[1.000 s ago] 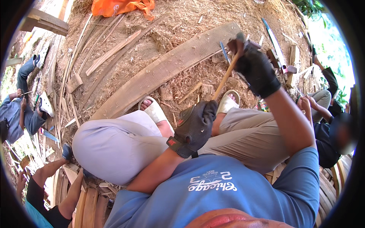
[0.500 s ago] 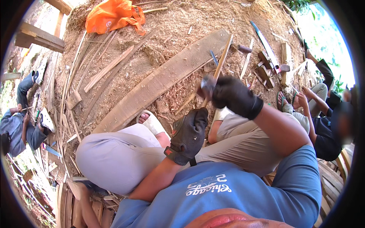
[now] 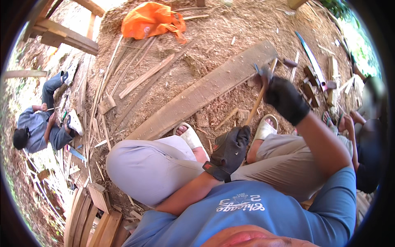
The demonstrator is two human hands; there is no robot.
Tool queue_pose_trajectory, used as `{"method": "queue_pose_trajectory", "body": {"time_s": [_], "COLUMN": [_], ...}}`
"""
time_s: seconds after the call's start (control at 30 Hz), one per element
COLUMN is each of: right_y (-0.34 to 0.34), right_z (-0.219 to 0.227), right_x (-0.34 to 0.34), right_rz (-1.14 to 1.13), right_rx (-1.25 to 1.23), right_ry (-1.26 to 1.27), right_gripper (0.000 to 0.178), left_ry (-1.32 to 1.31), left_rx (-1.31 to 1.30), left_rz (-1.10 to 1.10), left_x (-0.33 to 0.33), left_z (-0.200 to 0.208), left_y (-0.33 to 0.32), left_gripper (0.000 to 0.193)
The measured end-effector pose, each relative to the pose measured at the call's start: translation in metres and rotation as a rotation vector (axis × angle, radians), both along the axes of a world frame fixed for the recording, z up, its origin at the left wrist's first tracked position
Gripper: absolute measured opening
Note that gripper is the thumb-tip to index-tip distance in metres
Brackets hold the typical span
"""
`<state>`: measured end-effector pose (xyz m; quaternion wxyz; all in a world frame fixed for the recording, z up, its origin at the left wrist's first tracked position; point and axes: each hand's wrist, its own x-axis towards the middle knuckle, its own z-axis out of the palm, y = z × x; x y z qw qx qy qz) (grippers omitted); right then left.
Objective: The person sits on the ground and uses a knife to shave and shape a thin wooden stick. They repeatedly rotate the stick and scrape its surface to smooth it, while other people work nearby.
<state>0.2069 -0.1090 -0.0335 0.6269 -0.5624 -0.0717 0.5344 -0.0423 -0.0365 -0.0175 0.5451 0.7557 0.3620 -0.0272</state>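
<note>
While left fingers grip a stick, an orange bag sprawls — contents hidden.

From my end I see ground strewn with wood shavings. A long plank lies across the middle, an orange bag far and left, wood strips nearer; on the right, a long blade beside a pale wooden block.

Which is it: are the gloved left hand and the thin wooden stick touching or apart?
Touching: the head view shows the gloved left hand closed around the near end of the thin wooden stick.
</note>
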Motion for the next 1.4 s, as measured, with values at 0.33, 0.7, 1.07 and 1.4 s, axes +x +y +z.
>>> {"method": "queue_pose_trajectory", "body": {"time_s": [0.33, 0.7, 1.07, 1.4], "right_y": [0.020, 0.039, 0.005, -0.001], "right_z": [0.033, 0.105, 0.219, 0.200], "right_x": [-0.024, 0.036, 0.010, -0.016], "right_rz": [0.112, 0.029, -0.373, -0.380], "right_rx": [-0.114, 0.087, 0.275, 0.722], "right_ry": [-0.055, -0.576, -1.609, -1.611], "right_gripper": [0.021, 0.046, 0.026, 0.029], "left_ry": [-0.080, -0.447, -0.410, -0.458], "left_rx": [-0.055, -0.239, -0.385, -0.033], "left_rz": [0.061, 0.288, 0.134, 0.004], "left_x": [-0.007, 0.003, -0.019, -0.041], "left_z": [0.008, 0.024, 0.030, 0.043], "left_y": [0.010, 0.002, -0.014, -0.040], "left_gripper": [0.028, 0.038, 0.041, 0.032]}}
